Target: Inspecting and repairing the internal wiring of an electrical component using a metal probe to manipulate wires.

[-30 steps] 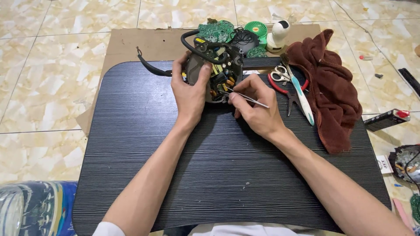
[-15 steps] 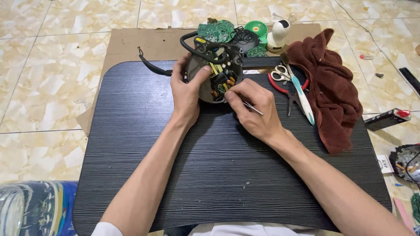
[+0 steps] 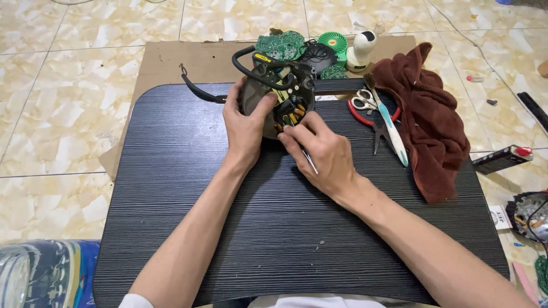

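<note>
An opened round black electronic device (image 3: 285,94) with yellow parts and wires inside stands on a dark striped tabletop (image 3: 200,217). My left hand (image 3: 244,126) grips its left side and steadies it. My right hand (image 3: 322,153) pinches a thin metal tool (image 3: 309,161) like tweezers, its tip reaching into the device's lower inside. A black cable (image 3: 200,91) runs out of the device to the left.
Behind the device lie green circuit boards (image 3: 281,44), a small green fan (image 3: 333,42) and a white round gadget (image 3: 362,48). Scissors (image 3: 363,101), red-handled pliers (image 3: 378,126), a toothbrush (image 3: 391,126) and a brown cloth (image 3: 429,120) are to the right. Cardboard (image 3: 188,60) underlies the tabletop on a tiled floor.
My right hand has slid left and closer to the device, bringing the tool's tip into its inside. My left hand has kept its grip.
</note>
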